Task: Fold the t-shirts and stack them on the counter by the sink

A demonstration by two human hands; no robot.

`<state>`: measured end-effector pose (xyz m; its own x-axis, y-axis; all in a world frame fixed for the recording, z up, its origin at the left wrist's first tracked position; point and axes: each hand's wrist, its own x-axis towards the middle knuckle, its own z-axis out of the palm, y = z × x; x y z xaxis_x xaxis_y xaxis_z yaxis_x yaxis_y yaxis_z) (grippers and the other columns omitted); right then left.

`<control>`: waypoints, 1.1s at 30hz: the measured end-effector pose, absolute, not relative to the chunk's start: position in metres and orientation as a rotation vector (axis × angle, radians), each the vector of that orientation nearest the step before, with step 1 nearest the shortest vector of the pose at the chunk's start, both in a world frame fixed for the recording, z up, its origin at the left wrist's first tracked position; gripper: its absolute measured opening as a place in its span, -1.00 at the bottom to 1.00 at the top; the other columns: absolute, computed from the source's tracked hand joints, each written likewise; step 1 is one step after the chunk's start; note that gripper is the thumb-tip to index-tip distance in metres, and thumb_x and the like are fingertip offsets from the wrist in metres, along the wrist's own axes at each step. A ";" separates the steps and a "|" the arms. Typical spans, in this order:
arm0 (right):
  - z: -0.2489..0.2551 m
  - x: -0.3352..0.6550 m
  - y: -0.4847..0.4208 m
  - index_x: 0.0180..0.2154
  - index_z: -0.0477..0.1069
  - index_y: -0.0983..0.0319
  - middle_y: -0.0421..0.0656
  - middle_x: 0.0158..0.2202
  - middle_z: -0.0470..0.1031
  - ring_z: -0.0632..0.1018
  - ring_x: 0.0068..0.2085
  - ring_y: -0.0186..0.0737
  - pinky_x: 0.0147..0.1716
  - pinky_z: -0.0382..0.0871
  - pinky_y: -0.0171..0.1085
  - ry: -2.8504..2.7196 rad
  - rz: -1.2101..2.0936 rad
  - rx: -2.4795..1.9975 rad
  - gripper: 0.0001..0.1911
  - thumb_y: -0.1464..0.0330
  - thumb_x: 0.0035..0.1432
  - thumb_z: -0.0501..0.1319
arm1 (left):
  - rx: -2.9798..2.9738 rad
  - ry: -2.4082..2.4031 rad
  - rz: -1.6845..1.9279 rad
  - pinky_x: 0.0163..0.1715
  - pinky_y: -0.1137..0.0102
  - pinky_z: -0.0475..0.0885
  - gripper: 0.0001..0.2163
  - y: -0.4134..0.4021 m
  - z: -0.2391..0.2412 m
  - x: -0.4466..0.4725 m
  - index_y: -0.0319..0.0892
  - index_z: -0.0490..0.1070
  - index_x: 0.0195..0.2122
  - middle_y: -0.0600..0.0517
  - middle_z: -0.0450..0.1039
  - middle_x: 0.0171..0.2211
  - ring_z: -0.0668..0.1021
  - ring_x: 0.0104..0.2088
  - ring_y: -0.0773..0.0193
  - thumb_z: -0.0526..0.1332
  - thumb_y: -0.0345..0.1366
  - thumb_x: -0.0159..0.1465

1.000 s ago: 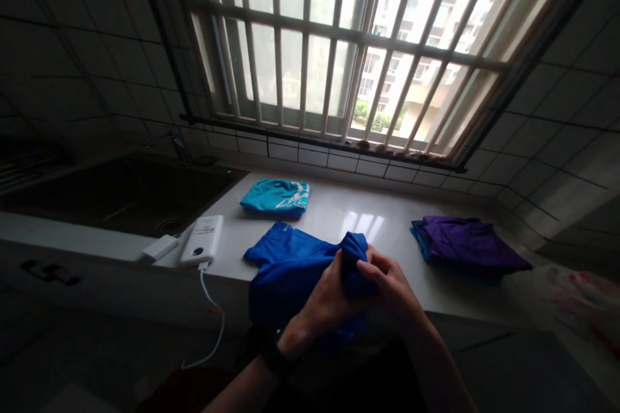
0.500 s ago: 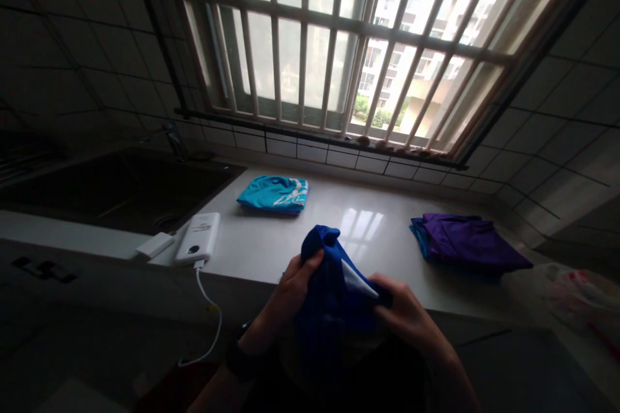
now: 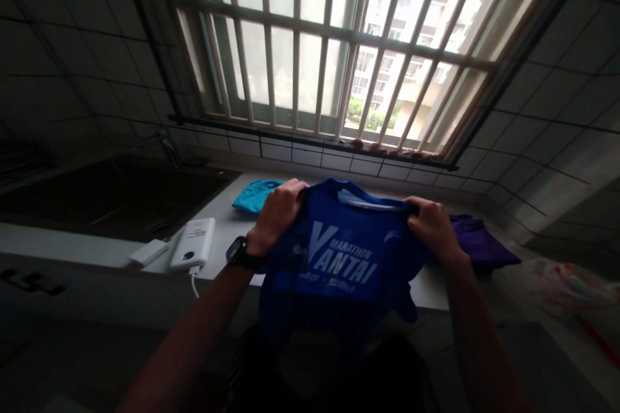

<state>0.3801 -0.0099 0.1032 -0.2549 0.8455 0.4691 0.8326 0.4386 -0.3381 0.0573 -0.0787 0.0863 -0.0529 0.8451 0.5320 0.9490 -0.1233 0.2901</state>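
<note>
A dark blue T-shirt (image 3: 339,258) with white lettering hangs spread out in front of me, above the counter's front edge. My left hand (image 3: 277,213) grips its left shoulder and my right hand (image 3: 433,224) grips its right shoulder, both with fingers closed on the fabric. A dark watch sits on my left wrist. Behind the shirt, a folded turquoise garment (image 3: 252,197) lies on the white counter (image 3: 227,232), partly hidden by my left hand. A folded purple garment (image 3: 479,242) lies to the right, partly hidden by my right hand.
A white power bank (image 3: 192,244) with a cable and a small white block (image 3: 148,251) lie at the counter's left end. A dark sink (image 3: 111,190) with a tap is further left. A barred window (image 3: 334,45) rises behind. A plastic bag (image 3: 566,284) lies far right.
The blue shirt was bunched on the counter; I lifted it, and now both hands hold it up by the shoulders, spread wide with the print facing me. My hands moved apart and upward.
</note>
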 end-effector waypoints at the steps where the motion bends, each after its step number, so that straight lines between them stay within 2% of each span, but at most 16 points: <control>1: 0.103 0.373 0.002 -0.02 0.57 0.24 0.02 -0.12 0.63 0.62 -0.05 0.05 -0.01 0.44 -0.12 -1.996 -0.058 -1.462 -0.51 0.54 0.06 0.07 | -1.969 -1.935 -0.938 0.04 0.26 0.48 -0.65 -0.065 0.091 0.059 -0.21 0.46 0.06 -0.13 0.54 -0.06 0.59 -0.03 0.13 -0.04 -0.47 0.41; 3: 0.093 0.357 0.019 0.18 0.43 0.26 0.13 0.14 0.49 0.54 0.10 0.11 0.06 0.42 -0.03 -1.847 -0.152 -1.550 -0.41 0.55 0.14 0.02 | -1.804 -1.917 -0.933 0.18 0.18 0.39 -0.53 -0.045 0.088 0.068 -0.28 0.31 0.26 -0.23 0.45 0.14 0.50 0.16 0.07 -0.09 -0.56 0.37; 5: 0.068 0.342 0.025 0.37 0.16 0.30 0.21 0.38 0.17 0.38 0.28 0.18 0.16 0.34 0.03 -1.868 -0.154 -1.616 -0.30 0.52 0.19 0.04 | -1.774 -1.911 -0.843 0.29 0.14 0.29 -0.42 -0.039 0.063 0.083 -0.35 0.14 0.38 -0.29 0.27 0.32 0.33 0.33 0.03 -0.07 -0.61 0.31; 6: 0.051 0.336 0.025 0.42 0.05 0.32 0.22 0.44 0.04 0.28 0.35 0.19 0.22 0.29 0.03 -1.935 -0.121 -1.650 -0.26 0.49 0.21 0.06 | -1.854 -1.907 -0.763 0.31 0.15 0.27 -0.40 -0.040 0.044 0.091 -0.34 0.11 0.40 -0.28 0.23 0.35 0.29 0.37 0.03 -0.03 -0.60 0.29; 8: 0.011 0.327 0.018 0.45 -0.04 0.34 0.19 0.48 -0.06 0.16 0.42 0.13 0.28 0.22 -0.01 -2.136 0.022 -1.716 -0.26 0.41 0.29 0.06 | -2.177 -1.881 -0.531 0.28 0.16 0.33 -0.43 -0.050 -0.002 0.103 -0.28 0.20 0.36 -0.23 0.30 0.33 0.35 0.33 0.04 0.05 -0.52 0.30; 11: -0.046 0.325 0.004 0.45 0.00 0.32 0.14 0.49 -0.06 0.05 0.47 0.10 0.35 0.07 0.06 -2.308 0.266 -1.914 -0.32 0.24 0.40 -0.01 | -2.293 -2.027 -0.378 0.27 0.06 0.35 -0.56 -0.070 -0.063 0.107 -0.21 0.36 0.27 -0.21 0.35 0.30 0.37 0.31 -0.06 0.08 -0.28 0.39; 13: -0.071 0.328 -0.003 0.44 0.04 0.32 0.10 0.49 -0.06 0.00 0.48 0.05 0.39 -0.08 0.10 -2.333 0.280 -1.955 -0.35 0.18 0.44 -0.09 | -2.247 -2.083 -0.414 0.29 0.07 0.32 -0.58 -0.079 -0.083 0.099 -0.22 0.40 0.24 -0.21 0.35 0.31 0.37 0.32 -0.05 0.08 -0.24 0.41; 15: -0.084 0.332 -0.007 0.43 0.08 0.31 0.07 0.50 -0.06 -0.01 0.48 0.00 0.41 -0.17 0.08 -2.329 0.220 -1.915 -0.36 0.17 0.45 -0.12 | -2.144 -2.126 -0.443 0.29 0.12 0.33 -0.62 -0.082 -0.087 0.085 -0.22 0.45 0.20 -0.21 0.35 0.30 0.38 0.31 -0.02 0.07 -0.33 0.40; 17: -0.087 0.334 -0.007 0.42 0.11 0.31 0.06 0.49 -0.03 0.02 0.48 -0.01 0.41 -0.16 0.05 -2.311 0.192 -1.882 -0.37 0.18 0.45 -0.11 | -1.998 -2.197 -0.447 0.23 0.14 0.39 -0.63 -0.082 -0.080 0.067 -0.20 0.51 0.12 -0.20 0.39 0.26 0.45 0.25 0.00 0.03 -0.44 0.37; 20: -0.084 0.335 -0.007 0.39 0.17 0.31 0.07 0.47 0.04 0.07 0.46 -0.01 0.40 -0.12 0.02 -2.287 0.189 -1.864 -0.39 0.19 0.44 -0.08 | -1.869 -2.329 -0.473 0.03 0.23 0.52 -0.60 -0.081 -0.063 0.035 -0.16 0.60 -0.06 -0.16 0.51 0.07 0.59 0.00 0.08 -0.03 -0.53 0.34; 22: -0.083 0.334 -0.008 0.38 0.20 0.31 0.07 0.46 0.08 0.09 0.46 -0.02 0.40 -0.10 0.01 -2.275 0.182 -1.855 -0.40 0.20 0.44 -0.07 | -1.823 -2.378 -0.546 -0.03 0.30 0.54 -0.60 -0.083 -0.049 0.012 -0.20 0.61 -0.13 -0.15 0.54 -0.06 0.60 -0.10 0.13 -0.04 -0.56 0.33; 24: -0.083 0.333 -0.008 0.37 0.22 0.30 0.06 0.45 0.10 0.10 0.45 -0.01 0.40 -0.09 0.03 -2.271 0.168 -1.840 -0.41 0.21 0.44 -0.06 | -1.703 -2.379 -0.643 0.02 0.28 0.52 -0.61 -0.084 -0.033 -0.005 -0.28 0.59 -0.08 -0.17 0.52 -0.07 0.58 -0.06 0.11 -0.04 -0.58 0.33; 28: -0.086 0.333 -0.008 0.36 0.24 0.27 0.03 0.45 0.10 0.11 0.45 -0.02 0.39 -0.08 0.05 -2.268 0.155 -1.808 -0.44 0.23 0.43 -0.04 | -1.509 -2.273 -0.647 0.12 0.11 0.46 -0.60 -0.080 -0.009 0.004 -0.33 0.51 0.07 -0.26 0.41 0.12 0.49 0.11 -0.02 -0.03 -0.60 0.33; 31: -0.088 0.334 -0.007 0.36 0.23 0.26 0.02 0.45 0.11 0.12 0.45 -0.02 0.39 -0.06 0.05 -2.264 0.145 -1.805 -0.44 0.23 0.43 -0.03 | -1.965 -2.066 -0.484 0.14 0.21 0.43 -0.62 -0.064 -0.015 0.048 -0.24 0.53 0.05 -0.20 0.45 0.14 0.51 0.11 0.05 0.02 -0.57 0.33; 33: -0.089 0.335 -0.006 0.36 0.22 0.26 0.02 0.45 0.11 0.12 0.45 -0.03 0.39 -0.07 0.05 -2.269 0.135 -1.813 -0.44 0.23 0.43 -0.04 | -2.291 -1.954 -0.365 0.11 0.26 0.46 -0.65 -0.048 -0.030 0.077 -0.22 0.49 0.12 -0.18 0.52 0.07 0.57 0.04 0.10 0.06 -0.43 0.38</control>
<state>0.3351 -0.0061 -0.0888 -0.2061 0.9706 0.1240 0.9491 0.2291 -0.2159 0.0774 -0.0482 -0.0302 0.1437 0.9573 0.2510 0.9833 -0.1667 0.0726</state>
